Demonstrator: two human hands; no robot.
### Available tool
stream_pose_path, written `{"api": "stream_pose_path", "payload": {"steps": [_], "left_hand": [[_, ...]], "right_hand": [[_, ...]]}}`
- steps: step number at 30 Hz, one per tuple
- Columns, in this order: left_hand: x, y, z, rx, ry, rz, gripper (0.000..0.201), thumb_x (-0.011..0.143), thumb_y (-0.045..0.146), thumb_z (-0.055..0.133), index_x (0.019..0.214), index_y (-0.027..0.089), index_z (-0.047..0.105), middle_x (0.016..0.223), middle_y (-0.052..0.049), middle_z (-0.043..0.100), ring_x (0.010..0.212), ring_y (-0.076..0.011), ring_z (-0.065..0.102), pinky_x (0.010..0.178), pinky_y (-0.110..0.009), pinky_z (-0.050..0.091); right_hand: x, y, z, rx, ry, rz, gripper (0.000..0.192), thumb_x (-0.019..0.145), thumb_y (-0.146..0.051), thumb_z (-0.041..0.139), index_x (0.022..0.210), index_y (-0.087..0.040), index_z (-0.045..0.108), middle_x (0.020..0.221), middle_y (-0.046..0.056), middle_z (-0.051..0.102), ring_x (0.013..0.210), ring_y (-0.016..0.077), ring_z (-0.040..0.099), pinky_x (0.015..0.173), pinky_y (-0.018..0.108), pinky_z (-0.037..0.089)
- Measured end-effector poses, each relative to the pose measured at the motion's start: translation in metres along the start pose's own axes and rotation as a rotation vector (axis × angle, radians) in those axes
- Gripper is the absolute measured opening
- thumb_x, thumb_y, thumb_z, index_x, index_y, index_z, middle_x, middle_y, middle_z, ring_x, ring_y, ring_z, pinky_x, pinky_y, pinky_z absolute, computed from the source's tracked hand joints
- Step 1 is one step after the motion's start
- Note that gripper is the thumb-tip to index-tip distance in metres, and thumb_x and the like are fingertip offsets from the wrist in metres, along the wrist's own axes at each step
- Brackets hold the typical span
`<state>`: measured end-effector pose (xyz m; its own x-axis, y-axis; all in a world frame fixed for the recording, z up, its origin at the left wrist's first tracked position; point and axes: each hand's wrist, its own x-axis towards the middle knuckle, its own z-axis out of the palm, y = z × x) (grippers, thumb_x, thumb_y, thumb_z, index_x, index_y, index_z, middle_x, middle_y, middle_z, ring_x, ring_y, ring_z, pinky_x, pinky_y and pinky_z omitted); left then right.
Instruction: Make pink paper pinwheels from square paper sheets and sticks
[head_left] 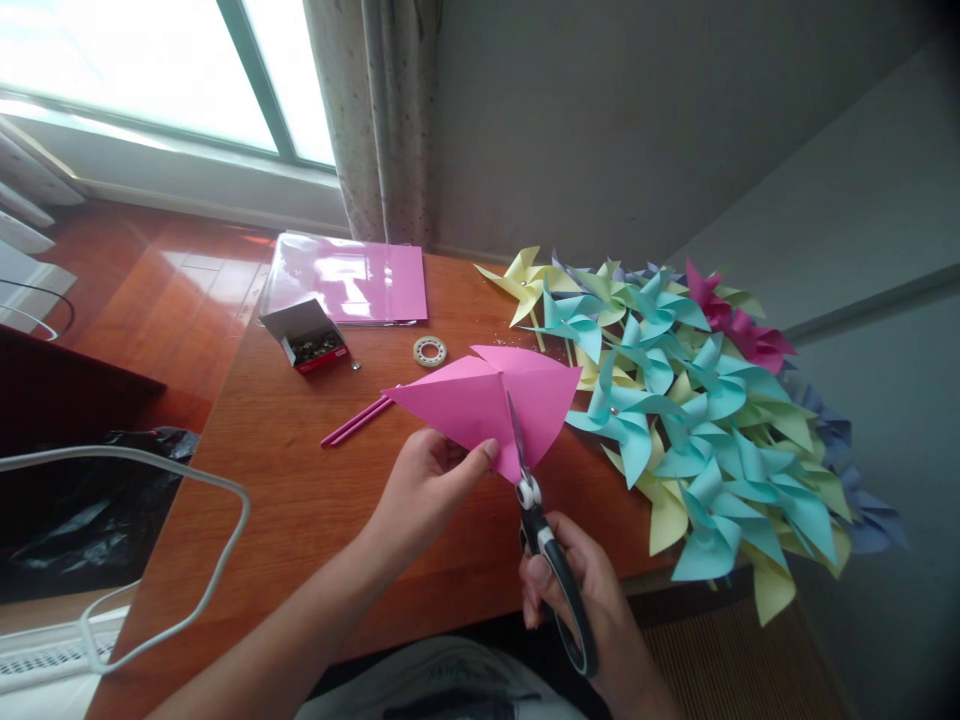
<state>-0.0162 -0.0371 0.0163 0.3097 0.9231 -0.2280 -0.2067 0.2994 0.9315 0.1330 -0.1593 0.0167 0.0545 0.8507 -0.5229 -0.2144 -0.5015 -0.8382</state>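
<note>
My left hand [439, 478] pinches a pink sheet of paper [457, 398] near its lower edge, thumb on top and fingers underneath. The paper is held above the table, with slits running in from its corners. In my right hand [581, 590] is a pair of scissors [541, 530] with black and grey handles. One blade lies over the paper, pointing toward its middle; the other blade is hidden beneath. Two thin pink sticks [358, 420] rest on the table to the left of the paper, partly covered by its corner.
Many finished paper pinwheels [705, 430] in turquoise, yellow, purple and pink are heaped at the right. Toward the back left are a plastic-wrapped pink paper pack [405, 283], an opened box of small metal pieces [319, 350] and a tape roll [430, 351]. A white cable [240, 500] loops at the left.
</note>
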Motion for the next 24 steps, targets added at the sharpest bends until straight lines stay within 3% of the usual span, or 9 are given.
{"api": "stream_pose_path", "payload": {"steps": [24], "left_hand": [[-0.0014, 0.0003, 0.0012, -0.007, -0.047, -0.045, 0.021, 0.08, 0.033, 0.075, 0.076, 0.014, 0.069, 0.071, -0.004, 0.07, 0.066, -0.0163, 0.062, 0.061, -0.024, 0.048]], "right_hand": [[0.0029, -0.0048, 0.001, 0.035, -0.016, 0.007, 0.046, 0.08, -0.058, 0.075, 0.089, -0.019, 0.054, 0.062, -0.006, 0.052, 0.051, 0.0098, 0.052, 0.052, 0.022, 0.043]]}}
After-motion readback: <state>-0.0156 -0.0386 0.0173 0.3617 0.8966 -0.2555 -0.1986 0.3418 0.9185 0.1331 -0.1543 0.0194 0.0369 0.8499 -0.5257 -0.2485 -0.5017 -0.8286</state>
